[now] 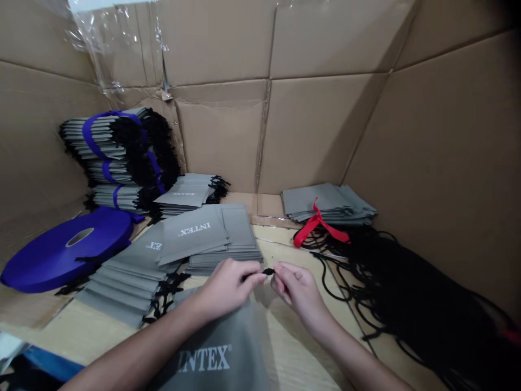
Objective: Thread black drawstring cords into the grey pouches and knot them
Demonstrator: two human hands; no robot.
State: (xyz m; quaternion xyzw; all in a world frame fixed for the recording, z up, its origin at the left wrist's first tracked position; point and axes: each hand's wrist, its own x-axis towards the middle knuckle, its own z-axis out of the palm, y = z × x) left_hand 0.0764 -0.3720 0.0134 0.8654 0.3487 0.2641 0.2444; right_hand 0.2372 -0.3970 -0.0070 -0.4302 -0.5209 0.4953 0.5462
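Note:
Between my two hands a short piece of black cord [268, 271] shows, bunched like a knot. My left hand [234, 281] pinches one side of it with thumb and forefinger. On the other side, the fingertips of my right hand [296, 282] are closed on the cord. Below my left wrist lies a grey pouch [215, 347] with white INTEX lettering, partly covered by my forearm. Whether the cord runs into this pouch is hidden behind my left hand.
Grey pouches [203, 231] lie in stacks ahead and left, near a blue ribbon roll [61, 250] and strapped bundles [109, 136]. At right are more grey pouches [325, 201], a red tie [319, 228] and many black cords [415, 293]. Cardboard walls [321, 119] surround the table.

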